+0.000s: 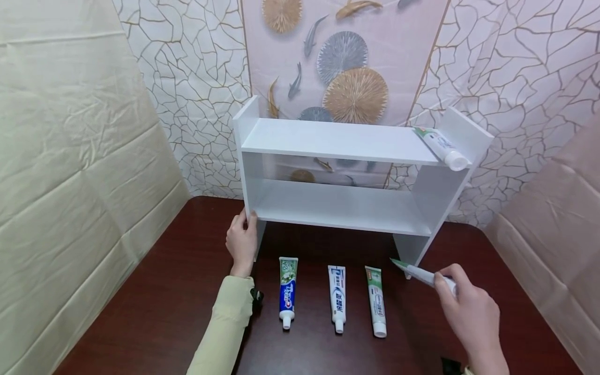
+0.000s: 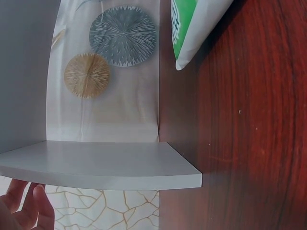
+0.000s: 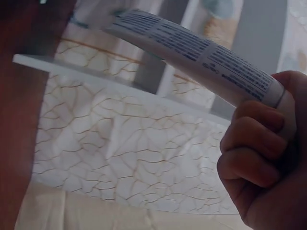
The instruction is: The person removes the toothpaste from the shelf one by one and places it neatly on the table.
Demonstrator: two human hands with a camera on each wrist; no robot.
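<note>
A white two-tier shelf stands on the dark table. My left hand grips the lower front of its left side panel; in the left wrist view the fingers lie against the panel's outer face. My right hand holds a toothpaste tube by its cap end, its flat green end pointing toward the shelf's right leg. In the right wrist view, rows of small print show on this tube, and the fingers curl under its cap end.
On the table before the shelf lie three toothpaste tubes: a blue-green one, a white-blue one and a green-white one. Another tube rests on the top tier at right, its cap over the front edge. Patterned cloth hangs behind.
</note>
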